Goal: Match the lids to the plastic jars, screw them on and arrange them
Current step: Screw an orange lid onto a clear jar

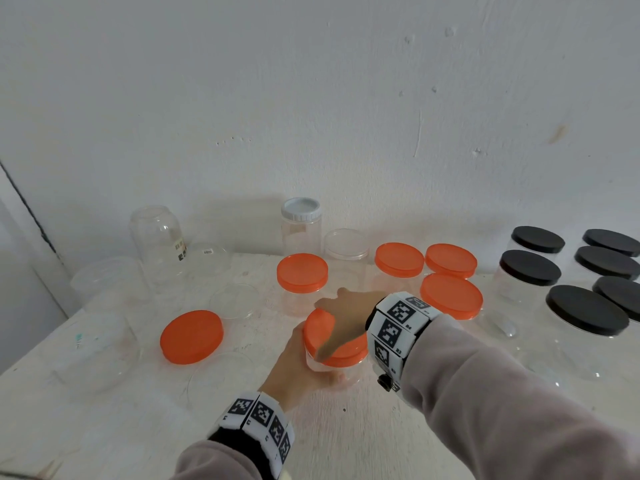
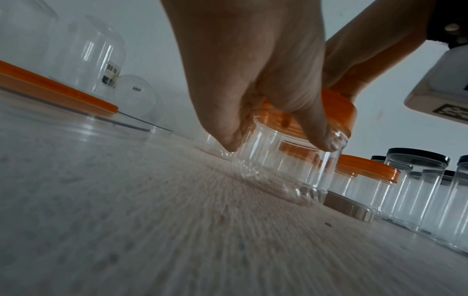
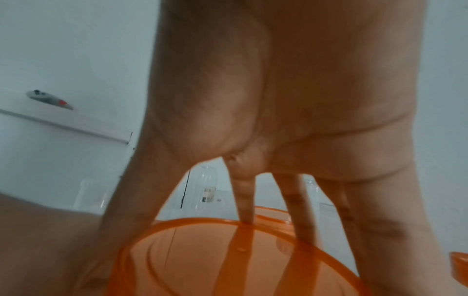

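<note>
The left hand (image 1: 301, 367) is wrapping round a small clear jar (image 2: 283, 164) near the middle of the white worktop (image 1: 346, 438), its grip closed on the jar's wall just under the lid, thumb and fingers (image 2: 326, 140) curling down the clear side. The jar's base is sitting on the worktop, though it is looking slightly tilted in the left wrist view. The right hand (image 1: 346, 303) is reaching over from the right and spreading its fingers (image 3: 243, 200) on the rim of the orange lid (image 1: 334, 337) that is sitting on this jar, its grip closing on the lid from above. Both wrists are wearing white bands with black square markers (image 1: 394, 327).

Just to the left, a loose orange lid (image 1: 191, 336) is lying flat on the worktop, with several clear uncapped containers (image 1: 100, 344) standing around it, hard to tell apart. Beyond the hands, four jars already capped in orange (image 1: 450, 294) are standing close together. To the right, a group of clear jars with black lids (image 1: 585, 311) is standing near the worktop's edge. Farthest back, by the white wall (image 1: 311, 98), a jar with a white lid (image 1: 300, 209), a jar with a clear lid (image 1: 346, 244) and an upturned clear jar bearing a label (image 1: 157, 237) are standing.
</note>
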A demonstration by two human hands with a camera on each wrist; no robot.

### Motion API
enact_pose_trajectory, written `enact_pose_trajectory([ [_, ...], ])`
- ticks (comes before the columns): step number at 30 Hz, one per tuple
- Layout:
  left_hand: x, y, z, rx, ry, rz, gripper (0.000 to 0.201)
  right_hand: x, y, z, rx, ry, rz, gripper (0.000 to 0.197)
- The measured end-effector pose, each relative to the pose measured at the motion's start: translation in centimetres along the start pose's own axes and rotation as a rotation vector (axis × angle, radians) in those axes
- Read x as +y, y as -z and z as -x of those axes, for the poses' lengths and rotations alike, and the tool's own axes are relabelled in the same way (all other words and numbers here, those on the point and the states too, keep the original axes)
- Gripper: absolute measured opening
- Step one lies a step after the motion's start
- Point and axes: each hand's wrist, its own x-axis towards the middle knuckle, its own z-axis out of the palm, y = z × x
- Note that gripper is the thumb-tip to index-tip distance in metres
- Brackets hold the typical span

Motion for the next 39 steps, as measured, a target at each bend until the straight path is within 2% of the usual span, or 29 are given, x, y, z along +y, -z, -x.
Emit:
enact_pose_trajectory([
  [4, 0.0, 0.1, 0.1, 0.004, 0.025, 0.002, 0.104, 0.1, 0.0, 0.0, 0.007, -0.039, 0.005, 0.107],
  [7, 0.1, 0.0, 0.1, 0.003, 0.048, -0.009, 0.113, 0.3, 0.5, 0.5, -0.054, 0.031, 0.01, 0.114],
  [9, 0.2, 0.0, -0.1, 0.006, 0.064, -0.012, 0.113, 0.5, 0.7, 0.6, -0.072, 0.067, -0.02, 0.11],
  [13, 0.0, 0.0, -0.2, 0.006, 0.062, -0.003, 0.107, 0.8, 0.4, 0.4, -0.049, 0.068, -0.024, 0.105],
  [18, -0.4, 0.1, -0.2, 0.009, 0.015, -0.008, 0.095, 0.4, -0.6, -0.1, 0.028, -0.014, -0.061, 0.104],
  [20, -0.6, 0.1, -0.2, 0.005, 0.013, 0.009, 0.097, 0.1, -0.6, -0.1, 0.034, -0.03, -0.047, 0.106],
  [22, -0.7, 0.1, -0.1, -0.01, 0.021, 0.033, 0.101, -0.1, -0.1, 0.1, 0.005, 0.0, -0.013, 0.11],
  [24, -0.7, 0.1, -0.2, -0.017, 0.0, 0.033, 0.09, -0.2, 0.4, 0.4, -0.028, 0.063, -0.01, 0.111],
  [25, -0.6, 0.0, -0.3, -0.018, -0.009, 0.027, 0.085, -0.1, 0.6, 0.4, -0.036, 0.088, -0.013, 0.108],
  [27, -0.5, 0.0, -0.3, -0.003, 0.008, 0.033, 0.087, 0.0, 0.8, 0.4, -0.033, 0.108, -0.013, 0.101],
  [31, -0.6, -0.1, -0.3, -0.006, -0.015, 0.032, 0.08, 0.1, 0.1, 0.0, 0.025, 0.037, -0.03, 0.093],
  [34, -0.5, -0.1, -0.2, 0.007, 0.013, 0.058, 0.085, 0.1, -0.2, -0.1, 0.066, -0.038, -0.045, 0.096],
  [37, -0.4, -0.1, -0.2, 0.001, 0.004, 0.063, 0.082, 0.3, 0.2, 0.1, 0.028, -0.036, -0.017, 0.101],
  [39, -0.4, -0.1, -0.2, -0.021, -0.002, 0.081, 0.083, 0.2, 0.5, 0.3, -0.017, 0.031, -0.011, 0.103],
])
